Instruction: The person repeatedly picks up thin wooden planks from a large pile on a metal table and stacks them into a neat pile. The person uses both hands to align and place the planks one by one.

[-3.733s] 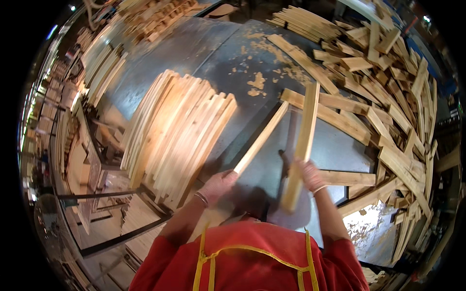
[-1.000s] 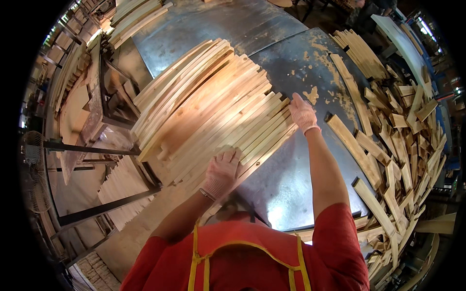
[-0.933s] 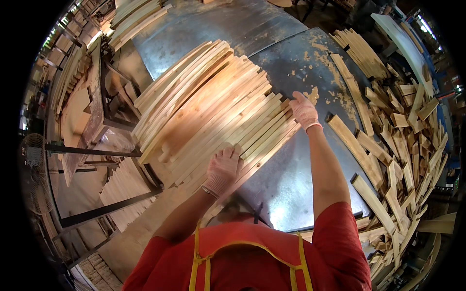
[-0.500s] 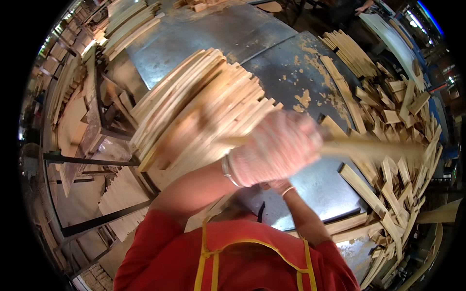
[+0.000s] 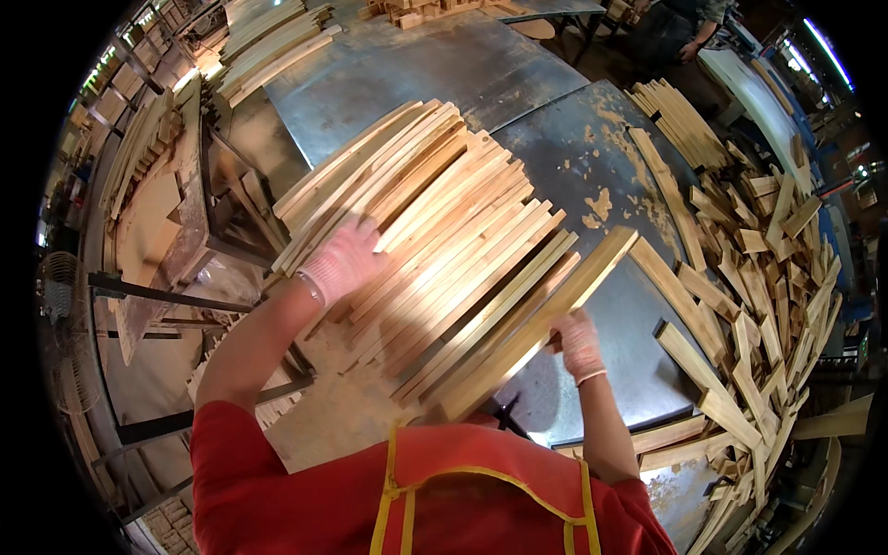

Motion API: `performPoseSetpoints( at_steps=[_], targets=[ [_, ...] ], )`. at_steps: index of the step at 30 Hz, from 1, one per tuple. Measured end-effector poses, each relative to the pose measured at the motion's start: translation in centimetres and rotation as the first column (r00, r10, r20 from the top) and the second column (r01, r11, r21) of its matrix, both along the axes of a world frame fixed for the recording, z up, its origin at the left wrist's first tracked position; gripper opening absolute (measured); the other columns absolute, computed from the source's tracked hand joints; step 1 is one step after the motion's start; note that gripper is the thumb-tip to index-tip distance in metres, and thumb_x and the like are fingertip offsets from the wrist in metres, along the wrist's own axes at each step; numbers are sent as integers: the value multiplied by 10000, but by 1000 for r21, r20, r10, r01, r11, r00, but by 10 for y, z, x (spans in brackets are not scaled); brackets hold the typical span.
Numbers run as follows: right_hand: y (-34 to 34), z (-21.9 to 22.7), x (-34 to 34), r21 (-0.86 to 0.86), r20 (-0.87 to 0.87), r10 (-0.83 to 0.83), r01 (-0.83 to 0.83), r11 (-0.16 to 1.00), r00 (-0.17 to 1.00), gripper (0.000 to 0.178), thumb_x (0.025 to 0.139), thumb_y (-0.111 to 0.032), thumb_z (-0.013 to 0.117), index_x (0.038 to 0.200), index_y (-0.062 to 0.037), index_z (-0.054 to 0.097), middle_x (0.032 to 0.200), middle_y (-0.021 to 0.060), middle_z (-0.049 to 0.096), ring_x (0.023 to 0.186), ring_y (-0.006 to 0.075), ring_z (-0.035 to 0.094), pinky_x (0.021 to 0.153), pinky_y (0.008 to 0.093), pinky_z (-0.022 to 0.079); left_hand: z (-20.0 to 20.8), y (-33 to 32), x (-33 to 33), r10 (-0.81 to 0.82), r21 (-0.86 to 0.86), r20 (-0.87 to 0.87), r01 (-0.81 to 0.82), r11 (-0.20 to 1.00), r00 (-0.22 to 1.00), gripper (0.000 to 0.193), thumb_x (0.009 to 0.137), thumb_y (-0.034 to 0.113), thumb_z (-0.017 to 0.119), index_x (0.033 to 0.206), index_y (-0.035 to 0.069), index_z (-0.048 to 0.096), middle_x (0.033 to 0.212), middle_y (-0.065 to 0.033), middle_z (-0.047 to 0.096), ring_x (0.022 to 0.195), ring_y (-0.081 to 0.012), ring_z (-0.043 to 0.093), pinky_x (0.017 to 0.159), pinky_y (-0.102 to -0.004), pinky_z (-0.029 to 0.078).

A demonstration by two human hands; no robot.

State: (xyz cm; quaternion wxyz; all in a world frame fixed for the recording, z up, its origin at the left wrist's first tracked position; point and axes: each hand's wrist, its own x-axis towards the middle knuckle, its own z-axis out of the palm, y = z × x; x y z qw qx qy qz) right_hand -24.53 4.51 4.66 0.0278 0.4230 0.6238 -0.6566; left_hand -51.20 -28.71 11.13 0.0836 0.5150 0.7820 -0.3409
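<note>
Both my hands wear pale pink knit gloves. My left hand [image 5: 346, 260] lies over the left part of a row of wooden strips [image 5: 453, 250], its fingers stretched out and touching them. The strips lie side by side, slanting up toward the right, their far ends uneven. My right hand [image 5: 579, 346] is closed on the edge of a wider wooden board [image 5: 555, 319] at the right side of the row. That board slants the same way as the strips; its near end comes close to my red apron [image 5: 490, 453]. My right fingertips are partly hidden by the board.
A metal tabletop [image 5: 416, 74] with scattered sawdust stretches beyond the strips. At the right lies a heap of loose wood pieces [image 5: 758, 268]. Stacked boards [image 5: 680, 125] sit at the far right, near another person [image 5: 684, 42]. A dark metal frame [image 5: 176, 291] stands at the left.
My left hand has moved from the middle to the left side of the row. The board, blurred and crosswise before, now lies slanted beside the strips with my right hand on it.
</note>
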Motion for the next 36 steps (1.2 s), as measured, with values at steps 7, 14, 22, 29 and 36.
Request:
performPoseSetpoints(
  at_steps=[7, 14, 22, 29, 36],
  targets=[
    [-54, -2, -125, 3, -166, 174, -176, 984, 971, 283, 958, -229, 658, 893, 44, 622, 813, 113, 642, 625, 195, 631, 567, 327, 558, -4, -44, 17, 327, 447, 363, -471, 761, 873, 653, 922, 146, 687, 1549, 230, 525, 1597, -75, 467, 1489, -343, 425, 1231, -502, 329],
    [-151, -6, -213, -620, -360, 298, -465, 632, 884, 342, 966, -64, 701, 1282, -3, 583, 910, 98, 634, 714, 164, 609, 587, 343, 521, -28, -52, 37, 362, 558, 326, -487, 672, 873, 758, 932, 443, 740, 1580, 175, 452, 1590, -77, 436, 1534, -312, 350, 1244, -495, 308],
    [27, -52, -9, 481, -495, 448, -195, 855, 745, 533, 948, -190, 745, 1435, -18, 612, 1247, 107, 741, 1041, 233, 728, 934, 336, 594, -79, -29, 105, 261, 714, -266, 7, 701, 928, 669, 971, 451, 629, 1552, 140, 517, 1612, -118, 480, 1551, -369, 372, 1254, -584, 304],
    [190, -48, 247, 949, 294, -602, -303, 90, 742, 797, 827, -382, 821, 1491, -32, 553, 1552, 245, 527, 1444, 378, 490, 1162, 476, 452, -80, 60, 232, 198, 639, 324, -368, 675, 925, 641, 990, 396, 602, 1539, 78, 511, 1452, -150, 553, 1328, -327, 542, 1111, -507, 446],
    [153, -74, 237, 731, -148, -654, 528, 433, 742, 900, 865, -197, 746, 1651, -74, 325, 1530, 211, 488, 1357, 337, 519, 1147, 383, 437, -82, 63, 230, 485, 313, 321, -574, 756, 813, 709, 986, 432, 626, 1546, 31, 457, 1167, -159, 698, 1019, -317, 707, 798, -478, 574]
  ],
)
